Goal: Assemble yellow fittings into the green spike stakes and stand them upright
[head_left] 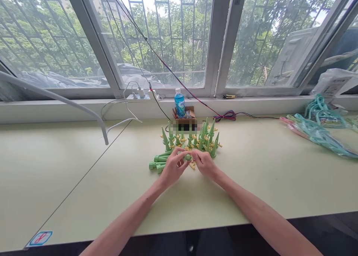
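My left hand is closed around a green plastic plant-watering spike, whose round end faces me. Close against it, my right hand has its thumb and fingers pinched together at the spike's side; what they grip is hidden. Left of my left hand lie several green spikes on their sides. Behind both hands, a group of green spikes with yellow valves stands with the points up. A few loose yellow valves lie on the table between my hands.
At the back of the table a blue-liquid bottle stands by a small cardboard box. Coiled cable lies right of it, and teal plastic hangers lie far right. A grey curved tube juts in from the left.
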Action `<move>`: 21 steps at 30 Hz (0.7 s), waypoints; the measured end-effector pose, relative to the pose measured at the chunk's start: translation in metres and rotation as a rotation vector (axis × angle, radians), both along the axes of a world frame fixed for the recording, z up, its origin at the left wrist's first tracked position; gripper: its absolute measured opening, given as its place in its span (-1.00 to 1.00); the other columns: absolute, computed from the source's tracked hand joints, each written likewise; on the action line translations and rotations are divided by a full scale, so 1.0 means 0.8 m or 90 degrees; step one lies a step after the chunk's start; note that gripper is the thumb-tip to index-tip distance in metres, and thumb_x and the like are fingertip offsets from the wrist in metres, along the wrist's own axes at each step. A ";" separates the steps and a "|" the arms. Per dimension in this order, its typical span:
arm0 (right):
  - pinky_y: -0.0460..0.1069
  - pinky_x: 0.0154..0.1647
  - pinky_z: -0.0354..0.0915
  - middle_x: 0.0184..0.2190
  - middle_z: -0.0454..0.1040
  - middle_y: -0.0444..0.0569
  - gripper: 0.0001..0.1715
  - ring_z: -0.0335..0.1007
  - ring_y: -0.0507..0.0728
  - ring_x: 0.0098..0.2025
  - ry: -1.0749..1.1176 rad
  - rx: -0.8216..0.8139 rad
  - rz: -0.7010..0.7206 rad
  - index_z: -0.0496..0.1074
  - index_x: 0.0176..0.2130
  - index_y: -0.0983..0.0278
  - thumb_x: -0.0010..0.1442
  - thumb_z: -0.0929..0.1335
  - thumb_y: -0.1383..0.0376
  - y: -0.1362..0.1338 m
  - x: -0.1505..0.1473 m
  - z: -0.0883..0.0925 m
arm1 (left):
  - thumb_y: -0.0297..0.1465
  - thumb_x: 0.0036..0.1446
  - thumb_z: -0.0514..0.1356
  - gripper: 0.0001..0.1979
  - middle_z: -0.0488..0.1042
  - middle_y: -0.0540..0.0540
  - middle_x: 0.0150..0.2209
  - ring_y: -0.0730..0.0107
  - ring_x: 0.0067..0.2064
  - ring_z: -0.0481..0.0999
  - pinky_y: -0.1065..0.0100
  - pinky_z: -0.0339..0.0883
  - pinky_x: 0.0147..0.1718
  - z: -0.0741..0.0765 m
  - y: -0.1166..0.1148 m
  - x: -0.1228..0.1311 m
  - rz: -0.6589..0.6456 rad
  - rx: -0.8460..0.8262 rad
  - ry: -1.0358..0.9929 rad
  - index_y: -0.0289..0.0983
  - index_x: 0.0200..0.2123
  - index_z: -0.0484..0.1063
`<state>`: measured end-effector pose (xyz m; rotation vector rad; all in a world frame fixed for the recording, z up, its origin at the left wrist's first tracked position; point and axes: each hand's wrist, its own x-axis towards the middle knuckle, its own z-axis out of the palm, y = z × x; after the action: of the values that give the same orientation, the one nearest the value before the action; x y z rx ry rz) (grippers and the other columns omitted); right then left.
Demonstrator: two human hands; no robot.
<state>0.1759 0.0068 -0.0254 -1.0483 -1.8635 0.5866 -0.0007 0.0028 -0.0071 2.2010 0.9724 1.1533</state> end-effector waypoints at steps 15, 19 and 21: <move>-0.10 -0.50 0.05 -0.58 0.21 -0.18 -0.58 0.07 -0.01 -0.56 0.039 0.033 -0.006 0.28 -0.41 0.27 0.40 0.15 0.11 -0.005 -0.001 0.011 | -0.16 0.12 0.24 -0.71 0.36 0.04 -0.52 0.54 -0.61 0.33 0.47 0.26 -0.63 0.009 0.001 0.003 0.002 -0.337 -0.188 -0.28 -0.31 0.33; -0.09 -0.49 0.08 -0.58 0.23 -0.16 -0.55 0.10 0.00 -0.55 0.040 0.033 -0.019 0.29 -0.41 0.27 0.40 0.14 0.07 -0.003 0.000 0.012 | -0.02 0.19 0.12 -0.57 0.35 0.01 -0.49 0.57 -0.61 0.31 0.46 0.24 -0.65 0.014 0.002 0.003 -0.036 -0.434 -0.259 -0.30 -0.42 0.31; -0.09 -0.48 0.09 -0.57 0.23 -0.16 -0.53 0.09 0.00 -0.54 0.034 0.035 -0.012 0.27 -0.43 0.27 0.40 0.14 0.06 -0.003 -0.001 0.011 | 0.05 0.18 0.08 -0.50 0.35 -0.01 -0.51 0.55 -0.61 0.31 0.47 0.19 -0.69 0.014 0.004 0.002 -0.054 -0.490 -0.267 -0.31 -0.45 0.31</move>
<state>0.1755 0.0044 -0.0168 -1.0033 -1.8106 0.5437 0.0012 0.0056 0.0037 1.3148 0.9192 0.9306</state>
